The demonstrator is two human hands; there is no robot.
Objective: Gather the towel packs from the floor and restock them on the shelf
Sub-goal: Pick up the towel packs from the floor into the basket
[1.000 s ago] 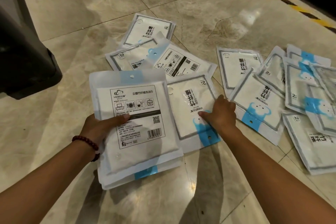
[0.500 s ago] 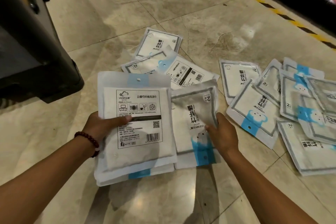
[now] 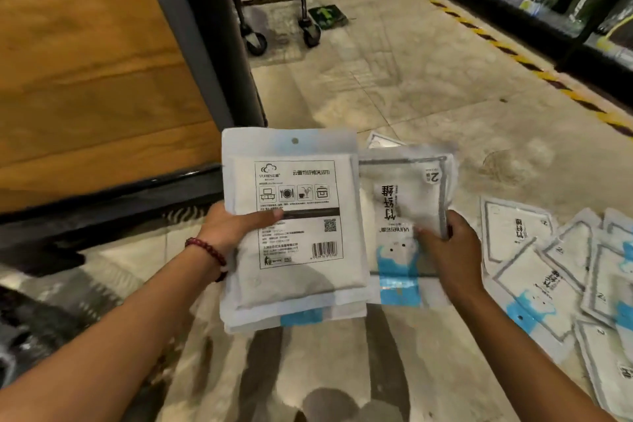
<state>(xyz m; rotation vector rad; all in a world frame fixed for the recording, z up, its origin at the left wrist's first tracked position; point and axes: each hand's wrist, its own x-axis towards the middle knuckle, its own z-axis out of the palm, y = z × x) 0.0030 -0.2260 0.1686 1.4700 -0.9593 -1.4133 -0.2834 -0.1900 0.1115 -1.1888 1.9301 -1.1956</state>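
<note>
Mid-gathering: the left hand grips a stack of towel packs; the right hand pinches a single pack just beside it. Next, likely, add it to the stack; loose packs lie on the floor.

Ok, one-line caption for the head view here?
Left hand holds a stack of towel packs, right hand holds a single pack, loose packs lie scattered on the floor.

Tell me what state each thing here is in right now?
Stack of white plastic towel packs, held in the air, label side up.
Single white-and-blue towel pack, held up beside the stack.
Left hand, grips the stack, thumb on top.
Right hand, grips the single pack.
Scattered white towel packs, lying overlapped on the beige tiled floor.
</note>
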